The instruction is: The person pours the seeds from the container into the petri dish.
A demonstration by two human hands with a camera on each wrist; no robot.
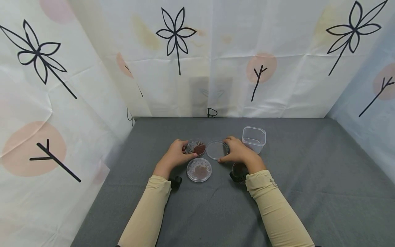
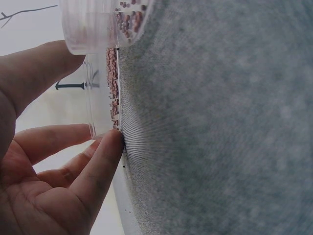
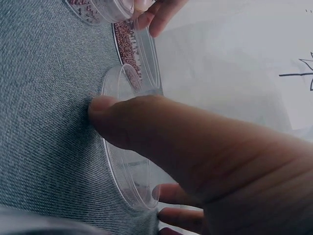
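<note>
In the head view my left hand grips the edge of a petri dish with small reddish-brown grains inside. The left wrist view shows the grains lying along its bottom. My right hand holds a clear shallow dish part between thumb and fingers; no grains show in it, and whether it is a lid cannot be told. Nearer to me lies a second petri dish, with a whitish, cloudy top and brownish grains beneath. The right wrist view has the clear dish part against the cloth.
A clear square plastic tub stands just beyond my right hand. Under the right wrist a dark round thing is partly hidden. Grey cloth covers the table. Patterned white curtains hang behind and at the sides.
</note>
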